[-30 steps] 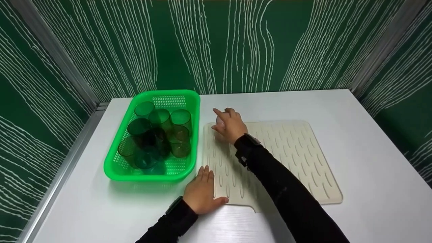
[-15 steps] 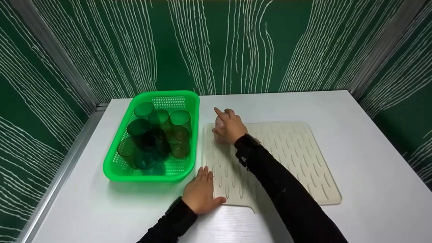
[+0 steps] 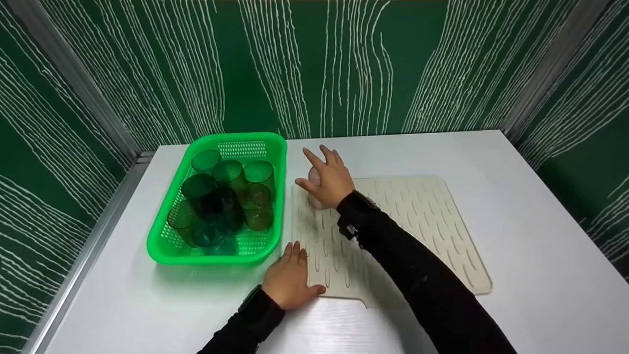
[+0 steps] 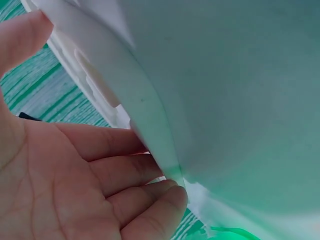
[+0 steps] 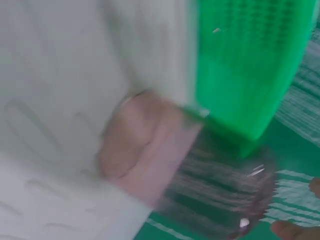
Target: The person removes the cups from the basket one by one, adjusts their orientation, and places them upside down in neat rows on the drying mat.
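A clear, pinkish drinking glass (image 5: 165, 162) stands on the beige ribbed mat (image 3: 417, 221), near its far left corner. Around it in the head view my right hand (image 3: 333, 182) has its fingers spread, partly covering the glass. In the right wrist view the fingertips (image 5: 295, 231) show apart from the glass. My left hand (image 3: 286, 284) lies with straight fingers at the mat's near left corner, its thumb along the front edge. The left wrist view shows that palm and the fingers beside the mat's edge. The right wrist view is blurred.
Left of the mat is a green plastic basket (image 3: 154, 243) holding several tinted glasses (image 3: 258, 172) close together. Both rest on a white table (image 3: 535, 236). Green walls (image 3: 427, 64) with white streaks rise behind and at both sides.
The fingers of my right hand have spread away from the glass, which they were holding. The glass stays on the mat. My left hand keeps its place on the mat's corner.
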A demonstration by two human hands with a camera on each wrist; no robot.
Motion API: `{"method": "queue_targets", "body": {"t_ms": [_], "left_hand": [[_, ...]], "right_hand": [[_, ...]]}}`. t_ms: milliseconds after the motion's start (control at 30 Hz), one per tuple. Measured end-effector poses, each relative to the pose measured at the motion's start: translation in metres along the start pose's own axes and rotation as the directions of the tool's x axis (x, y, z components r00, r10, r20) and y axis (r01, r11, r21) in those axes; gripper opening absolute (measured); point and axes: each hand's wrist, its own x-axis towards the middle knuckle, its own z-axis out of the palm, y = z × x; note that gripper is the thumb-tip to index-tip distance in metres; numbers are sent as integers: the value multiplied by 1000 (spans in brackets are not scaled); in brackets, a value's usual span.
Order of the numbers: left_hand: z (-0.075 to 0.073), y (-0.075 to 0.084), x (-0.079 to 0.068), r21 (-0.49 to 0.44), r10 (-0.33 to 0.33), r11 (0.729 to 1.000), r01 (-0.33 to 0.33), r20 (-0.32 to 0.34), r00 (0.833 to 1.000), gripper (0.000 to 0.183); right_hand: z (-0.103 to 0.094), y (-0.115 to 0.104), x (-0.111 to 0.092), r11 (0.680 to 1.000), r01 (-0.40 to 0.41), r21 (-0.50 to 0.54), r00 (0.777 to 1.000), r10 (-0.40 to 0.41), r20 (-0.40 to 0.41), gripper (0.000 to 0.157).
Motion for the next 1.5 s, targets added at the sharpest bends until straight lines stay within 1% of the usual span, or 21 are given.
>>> {"method": "queue_targets", "body": {"t_ms": [100,267,333,433,500,567,633,700,733,833,933,1000,1033,1100,1133,1167,1200,1233,1367,1433,1500], "left_hand": [[-2,-1,-1,-23,0,1000,-1,-28,1000,86],[-10,1,-5,-44,21,999,-26,-109,994,75],[-17,2,-9,-46,44,998,-52,-160,986,70],[-30,4,-17,-90,65,992,-91,-260,963,58],[-39,4,-24,-132,63,985,-112,-332,941,48],[-48,3,-31,-174,40,978,-119,-400,916,40],[-55,-1,-36,-189,12,975,-114,-470,883,36],[-61,-7,-41,-199,-22,975,-100,-533,846,36],[-63,-11,-42,-201,-38,975,-92,-563,826,36],[-66,-25,-47,-195,-77,979,-63,-636,767,38],[-67,-41,-52,-169,-109,986,-11,-683,722,40],[-67,-51,-55,-143,-118,990,22,-711,693,41],[-66,-56,-56,-133,-122,990,37,-721,682,41],[-66,-64,-58,-119,-131,991,64,-734,667,41],[-66,-67,-58,-116,-135,991,73,-735,664,41],[-65,-70,-59,-113,-140,990,84,-732,667,40],[-65,-73,-59,-111,-147,989,97,-724,673,40],[-65,-75,-59,-115,-160,987,111,-710,686,39],[-67,-83,-57,-132,-208,978,160,-635,744,34],[-68,-86,-56,-140,-226,974,177,-608,761,31],[-68,-88,-54,-141,-236,972,189,-592,770,26]], "right_hand": [[-2,-8,-5,1000,19,5,1000,-19,2,72],[-2,-16,-14,998,21,58,999,-22,25,70],[-1,-18,-19,996,20,90,999,-23,28,69],[2,-23,-25,990,36,133,999,-39,27,67],[6,-27,-29,986,49,161,998,-55,31,67],[11,-32,-33,979,51,198,997,-63,53,68],[16,-36,-37,965,25,261,994,-51,96,70],[22,-40,-40,939,-31,343,987,-25,158,72],[25,-41,-42,922,-72,381,981,-5,196,73],[34,-44,-48,847,-200,493,950,43,310,73],[42,-46,-53,768,-292,570,923,69,379,71],[48,-47,-54,721,-310,620,921,65,385,67],[50,-48,-55,705,-310,638,923,61,381,66],[54,-50,-55,680,-306,667,928,55,370,61],[56,-50,-56,672,-302,676,930,52,364,58],[57,-51,-56,669,-302,679,931,55,360,55],[58,-51,-57,671,-299,679,933,55,356,51],[58,-51,-57,674,-298,676,934,59,353,46],[58,-51,-58,709,-281,647,938,62,340,21],[57,-50,-59,717,-272,643,938,49,342,15],[56,-50,-59,730,-254,635,940,30,341,17]]}}
